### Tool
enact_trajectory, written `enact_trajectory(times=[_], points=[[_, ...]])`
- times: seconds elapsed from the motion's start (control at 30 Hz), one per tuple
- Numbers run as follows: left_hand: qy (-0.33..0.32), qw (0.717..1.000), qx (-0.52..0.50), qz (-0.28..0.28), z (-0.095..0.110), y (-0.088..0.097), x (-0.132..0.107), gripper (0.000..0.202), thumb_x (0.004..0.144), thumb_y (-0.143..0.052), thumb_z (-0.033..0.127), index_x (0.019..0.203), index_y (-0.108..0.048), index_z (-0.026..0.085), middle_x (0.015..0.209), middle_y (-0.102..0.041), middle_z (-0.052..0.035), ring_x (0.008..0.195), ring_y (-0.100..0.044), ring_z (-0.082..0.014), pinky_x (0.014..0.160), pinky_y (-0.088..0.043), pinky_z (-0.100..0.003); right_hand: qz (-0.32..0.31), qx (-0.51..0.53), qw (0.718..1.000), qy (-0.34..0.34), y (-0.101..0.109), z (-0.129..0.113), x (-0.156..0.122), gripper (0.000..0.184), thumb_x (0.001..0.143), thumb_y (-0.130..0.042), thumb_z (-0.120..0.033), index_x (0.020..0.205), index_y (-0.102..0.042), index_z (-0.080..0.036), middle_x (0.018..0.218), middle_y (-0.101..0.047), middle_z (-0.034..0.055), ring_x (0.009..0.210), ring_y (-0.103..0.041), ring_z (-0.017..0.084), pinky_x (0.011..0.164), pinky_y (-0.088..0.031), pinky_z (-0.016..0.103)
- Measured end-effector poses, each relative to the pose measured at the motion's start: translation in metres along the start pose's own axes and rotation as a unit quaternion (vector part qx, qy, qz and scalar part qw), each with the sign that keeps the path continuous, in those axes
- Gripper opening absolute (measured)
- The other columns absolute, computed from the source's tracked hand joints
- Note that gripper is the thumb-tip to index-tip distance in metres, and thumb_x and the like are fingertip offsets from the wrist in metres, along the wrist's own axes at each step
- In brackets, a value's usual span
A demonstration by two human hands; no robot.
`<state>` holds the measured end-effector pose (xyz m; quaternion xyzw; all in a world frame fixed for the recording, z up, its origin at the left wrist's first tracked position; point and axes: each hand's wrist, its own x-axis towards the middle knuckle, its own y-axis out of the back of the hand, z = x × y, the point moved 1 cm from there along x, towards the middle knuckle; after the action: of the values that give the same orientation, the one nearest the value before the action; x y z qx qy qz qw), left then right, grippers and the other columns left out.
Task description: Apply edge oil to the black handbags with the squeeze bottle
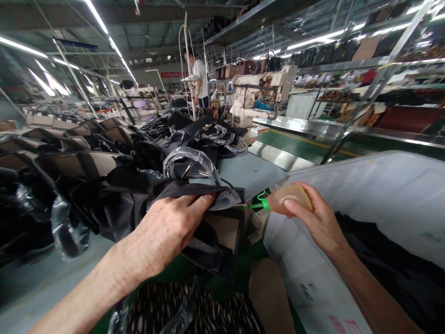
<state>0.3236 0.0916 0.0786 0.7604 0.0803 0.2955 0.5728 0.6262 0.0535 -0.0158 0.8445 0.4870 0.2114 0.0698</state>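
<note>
My left hand is closed on the upper edge of a black handbag, its fingertips partly hidden by the material. A plastic-wrapped handle arches up just beyond those fingers. Below, the bag's beige and black panels hang over the table edge. In my right hand is a squeeze bottle of amber liquid, lying on its side. Its green nozzle points left at the bag's right-hand corner; whether the tip touches it I cannot tell.
Black bags with wrapped handles pile up behind, and a row of beige-lined bags stands left. A white bin holding black material is close on the right. Farther off are a sewing machine and a standing person.
</note>
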Motion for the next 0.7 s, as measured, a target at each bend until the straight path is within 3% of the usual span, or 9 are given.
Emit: enact_trajectory(times=[0.23, 0.7], points=[[-0.010, 1.000, 0.001, 0.019, 0.006, -0.001, -0.010, 0.039, 0.085, -0.041, 0.006, 0.122, -0.050, 0.012, 0.088, -0.067, -0.0092, 0.076, -0.066, -0.0222, 0.064, -0.057, -0.032, -0.007, 0.027, 0.999, -0.025, 0.000, 0.004, -0.005, 0.045, 0.075, -0.067, -0.052, 0.108, -0.058, -0.022, 0.090, -0.062, 0.0032, 0.078, -0.058, 0.024, 0.058, -0.051, 0.028], [-0.011, 0.998, 0.015, 0.053, 0.013, -0.006, -0.021, 0.042, 0.085, -0.043, 0.005, 0.127, -0.045, 0.010, 0.093, -0.067, -0.0117, 0.082, -0.067, -0.0249, 0.069, -0.058, -0.035, -0.022, 0.036, 0.998, -0.045, 0.002, 0.003, -0.015, 0.045, 0.075, -0.068, -0.050, 0.108, -0.058, -0.021, 0.091, -0.062, 0.0041, 0.077, -0.059, 0.025, 0.057, -0.053, 0.029]])
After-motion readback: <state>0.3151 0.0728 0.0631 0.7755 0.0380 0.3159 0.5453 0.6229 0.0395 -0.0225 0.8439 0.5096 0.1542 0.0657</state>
